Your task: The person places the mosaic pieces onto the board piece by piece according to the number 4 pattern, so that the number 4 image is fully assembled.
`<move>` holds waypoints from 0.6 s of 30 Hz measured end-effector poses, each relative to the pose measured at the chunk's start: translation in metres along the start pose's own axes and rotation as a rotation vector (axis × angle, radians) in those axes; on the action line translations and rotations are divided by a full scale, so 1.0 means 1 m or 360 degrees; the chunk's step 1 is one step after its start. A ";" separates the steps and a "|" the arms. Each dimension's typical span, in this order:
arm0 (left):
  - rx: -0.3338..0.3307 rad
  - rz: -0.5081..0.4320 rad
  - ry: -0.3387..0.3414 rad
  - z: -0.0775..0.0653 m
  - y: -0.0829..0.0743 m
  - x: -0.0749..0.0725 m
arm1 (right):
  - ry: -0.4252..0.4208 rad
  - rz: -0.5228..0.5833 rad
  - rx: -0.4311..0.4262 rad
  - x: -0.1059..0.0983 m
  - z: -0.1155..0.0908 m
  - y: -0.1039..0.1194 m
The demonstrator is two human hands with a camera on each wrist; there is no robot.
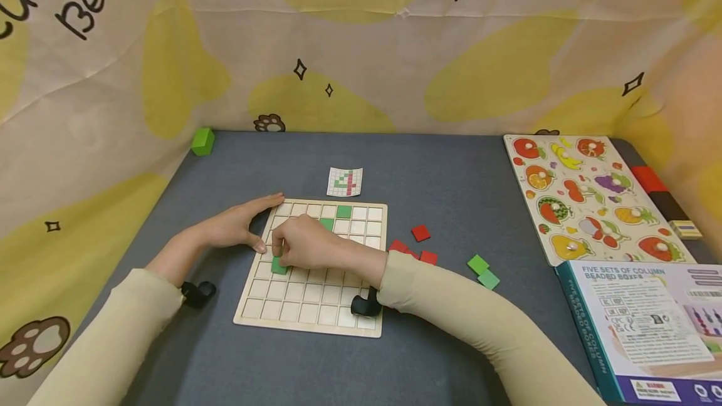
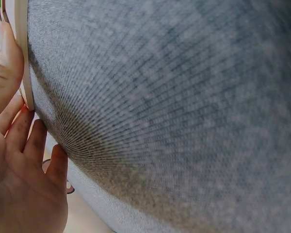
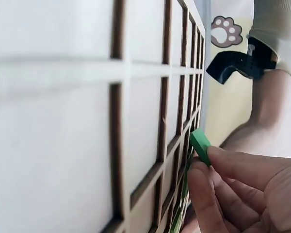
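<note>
A wooden grid board (image 1: pixel 307 329) with white square cells lies on the dark table. My right hand (image 1: pixel 313 243) reaches over its left part and pinches a green square tile (image 1: pixel 279 265) between thumb and fingers. In the right wrist view this tile (image 3: pixel 200 144) is tilted against the grid. Along the board's upper left edge rests my left hand (image 1: pixel 234 224), thumb and fingers extended and touching the rim. Green tiles sit in cells of the upper rows, one of them (image 1: pixel 344 212) near the top edge; my right hand hides part of the grid.
Behind the board lies a small card (image 1: pixel 345 182) printed with a green and red grid pattern. Loose red tiles (image 1: pixel 420 233) and green tiles (image 1: pixel 487 279) lie to the right. Farther right are a fruit puzzle board (image 1: pixel 586 205) and a box (image 1: pixel 648 324). A green block (image 1: pixel 203 141) stands back left.
</note>
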State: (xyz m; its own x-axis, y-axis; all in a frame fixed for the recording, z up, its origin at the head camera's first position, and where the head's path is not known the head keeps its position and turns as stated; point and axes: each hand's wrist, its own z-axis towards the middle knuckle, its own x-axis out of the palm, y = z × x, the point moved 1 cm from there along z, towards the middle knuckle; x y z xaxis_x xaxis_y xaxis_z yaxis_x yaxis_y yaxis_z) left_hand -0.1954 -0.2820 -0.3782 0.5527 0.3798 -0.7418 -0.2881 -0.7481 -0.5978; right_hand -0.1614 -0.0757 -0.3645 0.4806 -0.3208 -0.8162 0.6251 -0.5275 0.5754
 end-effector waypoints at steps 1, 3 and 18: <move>-0.0001 0.0000 -0.0003 0.000 0.000 0.000 | -0.0009 -0.0020 -0.0015 0.001 -0.001 0.000; -0.0003 -0.0001 -0.0006 0.000 0.001 0.000 | -0.0024 -0.0053 -0.0054 0.003 -0.002 0.001; 0.0001 0.0002 -0.0002 0.000 0.002 0.000 | -0.0048 -0.0141 -0.0095 0.003 -0.005 0.003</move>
State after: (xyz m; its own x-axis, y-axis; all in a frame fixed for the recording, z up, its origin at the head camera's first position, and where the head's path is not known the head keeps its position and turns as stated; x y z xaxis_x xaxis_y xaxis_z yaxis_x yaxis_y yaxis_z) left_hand -0.1959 -0.2829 -0.3795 0.5514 0.3794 -0.7429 -0.2894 -0.7483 -0.5969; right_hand -0.1552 -0.0747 -0.3651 0.4037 -0.2990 -0.8646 0.7001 -0.5074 0.5024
